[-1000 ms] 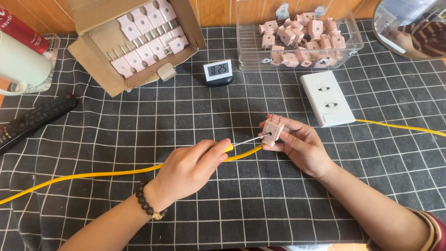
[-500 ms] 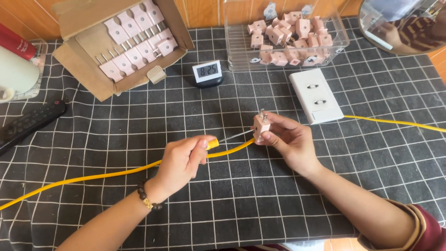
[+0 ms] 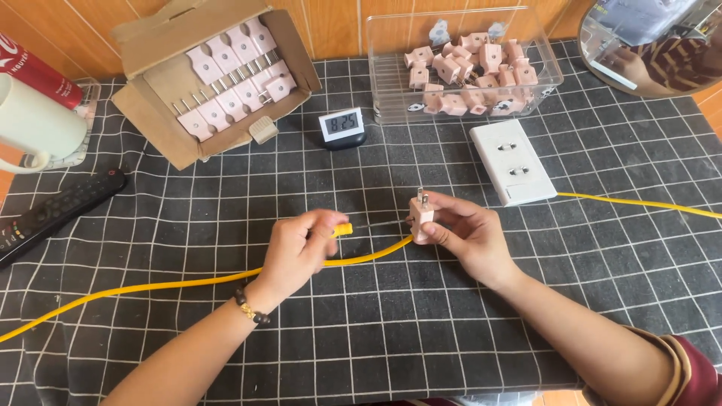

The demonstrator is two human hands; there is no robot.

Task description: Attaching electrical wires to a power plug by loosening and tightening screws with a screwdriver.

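The pink plug [image 3: 422,216] is pinched upright in the right hand [image 3: 460,234]; the yellow cable [image 3: 226,280], gripped by the left hand [image 3: 297,254] beside it, is best kept aligned.

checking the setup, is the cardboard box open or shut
Open: the box has its flaps folded back, and rows of pink plugs show inside.

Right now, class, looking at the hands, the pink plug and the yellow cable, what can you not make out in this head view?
- Cable end: the left hand covers most of the yellow cable's tip.
- Wire joint: the right hand hides the underside of the pink plug.
- Cable's far ends: cut off by both frame edges.
- Mug: cut by the left edge.
- Mirror: cut by the top right corner.
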